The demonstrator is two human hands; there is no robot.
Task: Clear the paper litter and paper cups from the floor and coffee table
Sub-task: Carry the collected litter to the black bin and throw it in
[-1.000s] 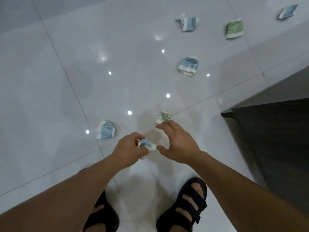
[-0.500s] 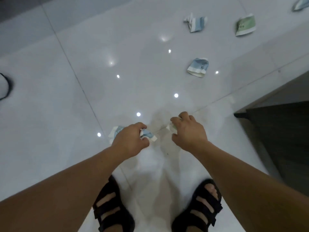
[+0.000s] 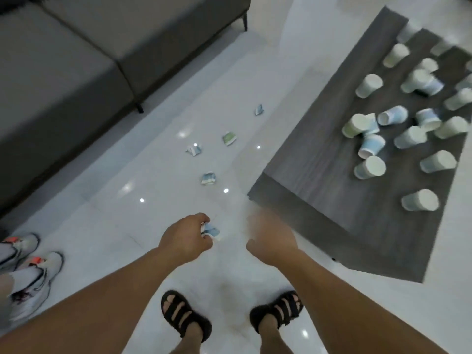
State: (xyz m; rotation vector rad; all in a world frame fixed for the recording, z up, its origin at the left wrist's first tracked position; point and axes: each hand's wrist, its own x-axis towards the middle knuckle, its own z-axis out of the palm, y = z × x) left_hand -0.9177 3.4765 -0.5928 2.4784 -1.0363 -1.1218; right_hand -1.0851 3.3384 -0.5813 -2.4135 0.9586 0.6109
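My left hand (image 3: 185,238) curls its fingers round a crumpled paper (image 3: 211,230); my right hand (image 3: 270,241) is blurred, so I cannot tell its fingers' state; 4 scraps (image 3: 208,178) lie beyond.

No legible text, brand, number or sign.
- Crumpled paper (image 3: 210,231) held in left hand (image 3: 184,238): blue bands, print too blurred to read.
- Paper scraps (image 3: 208,178) on floor (image 3: 143,233): blue, green pattern only.
- Paper cups (image 3: 371,146) on tabletop (image 3: 319,159): coloured print, letters indiscernible.
- Sneakers (image 3: 38,272), sandals (image 3: 184,315): markings unreadable.
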